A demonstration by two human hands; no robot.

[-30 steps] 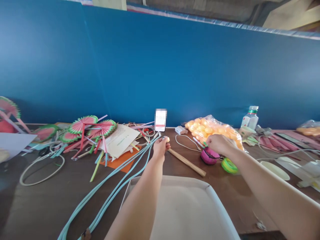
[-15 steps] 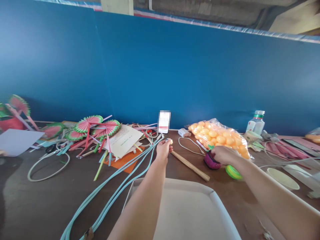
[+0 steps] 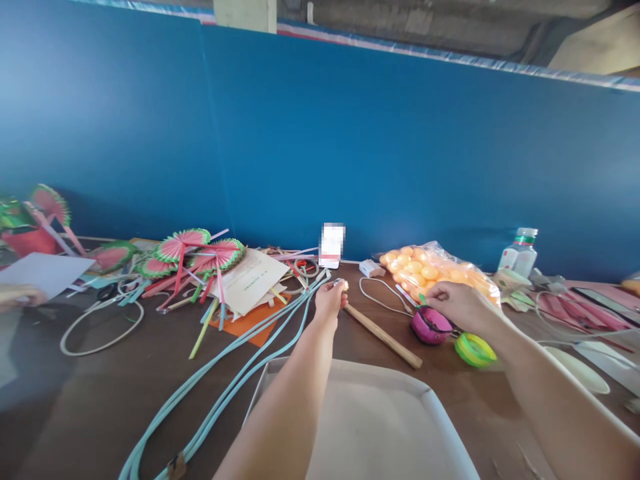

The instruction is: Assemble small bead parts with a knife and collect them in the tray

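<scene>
My left hand (image 3: pixel 330 300) is closed in a pinch around a small pale item (image 3: pixel 345 285), too small to name, near the upper end of a wooden stick (image 3: pixel 385 335). My right hand (image 3: pixel 453 303) hovers just above a small magenta pouch (image 3: pixel 430 327) with a green tip, its fingers pinched together. What those fingers hold, if anything, is too small to tell. A yellow-green ring-shaped object (image 3: pixel 475 350) lies right of the pouch. Behind the right hand is a clear bag of orange balls (image 3: pixel 425 267).
A white tray (image 3: pixel 370 413) sits in front. Light blue tubes (image 3: pixel 227 360) curve along its left. Watermelon-patterned fans (image 3: pixel 217 257) and papers (image 3: pixel 250 280) lie left, a phone (image 3: pixel 331 245) and bottle (image 3: pixel 520 253) at the back. Another person's hand (image 3: pixel 20 297) is at far left.
My right hand has lifted away from the magenta pouch, which now shows more fully. My left hand keeps its pinch. Another person's hand has come further in at the far left.
</scene>
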